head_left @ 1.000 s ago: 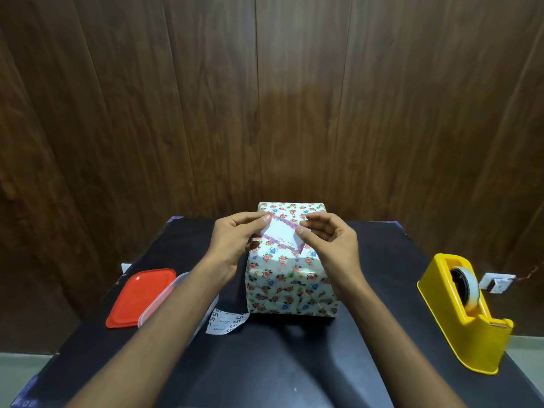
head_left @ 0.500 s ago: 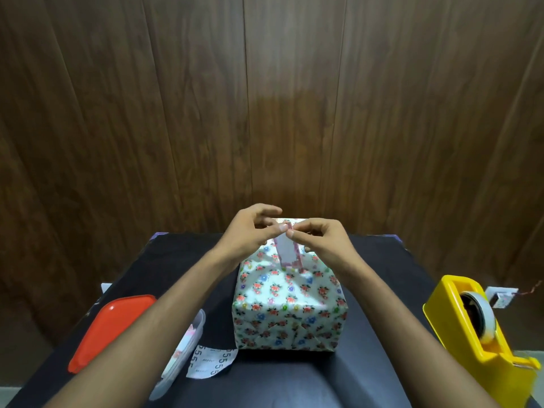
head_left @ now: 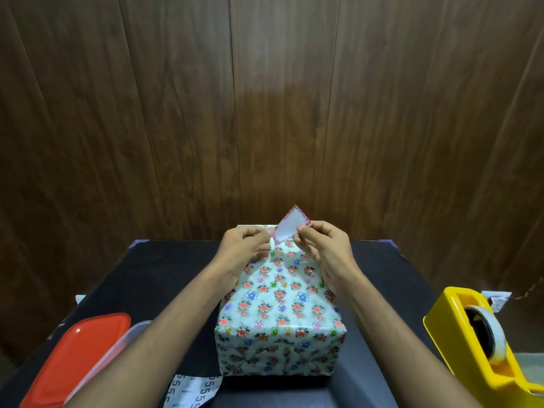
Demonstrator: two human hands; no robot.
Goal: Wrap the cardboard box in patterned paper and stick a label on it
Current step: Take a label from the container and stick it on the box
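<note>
The box, wrapped in white paper with small flowers, stands in the middle of the black table. Above its far edge both hands hold a small white label with a pink border, tilted up on one corner. My left hand pinches the label's left lower corner between thumb and fingertip. My right hand pinches its right side. The label is clear of the box top.
A yellow tape dispenser with a roll of tape stands at the right table edge. At the left lie a red lid and a clear plastic container. A printed backing strip lies in front of the box. A wooden wall stands behind.
The label has turned from edge-on to face up and risen slightly above the box's far edge. Both hands shifted with it; the view has moved closer to the box.
</note>
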